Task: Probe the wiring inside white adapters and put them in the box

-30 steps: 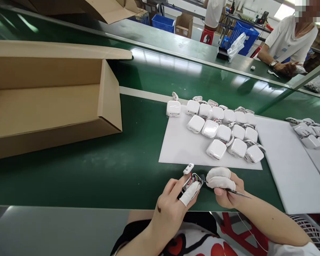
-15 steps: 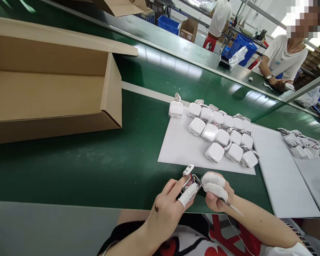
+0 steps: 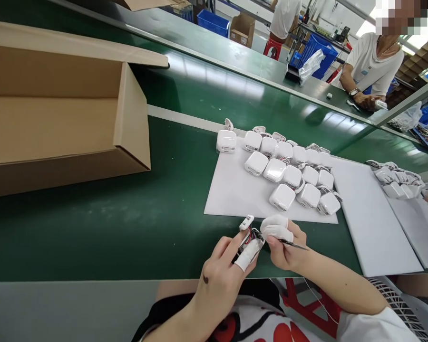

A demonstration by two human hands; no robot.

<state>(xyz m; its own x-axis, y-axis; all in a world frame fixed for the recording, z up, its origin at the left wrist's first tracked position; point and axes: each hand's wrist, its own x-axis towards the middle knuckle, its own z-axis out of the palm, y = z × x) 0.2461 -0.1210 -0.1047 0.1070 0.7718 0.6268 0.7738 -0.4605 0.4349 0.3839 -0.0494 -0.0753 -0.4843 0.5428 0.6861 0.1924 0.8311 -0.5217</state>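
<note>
Closer in than before, the right hand pinched a slim metal tool; just left of that pinch, the left hand clamped an open, slanted white casing.

Square white cases on the center sheet: fifteen. Arrangement, far to near: rows of seven, five and three. Cases in the right-hand cluster: overlapping; exact count cannot be determined. Opened white housing in the left hand: one. Slim metal tool in the right hand: one. White sheets on the bench: three. Large open cardboard box, left: one. Red stools: two, one far, one near.
</note>
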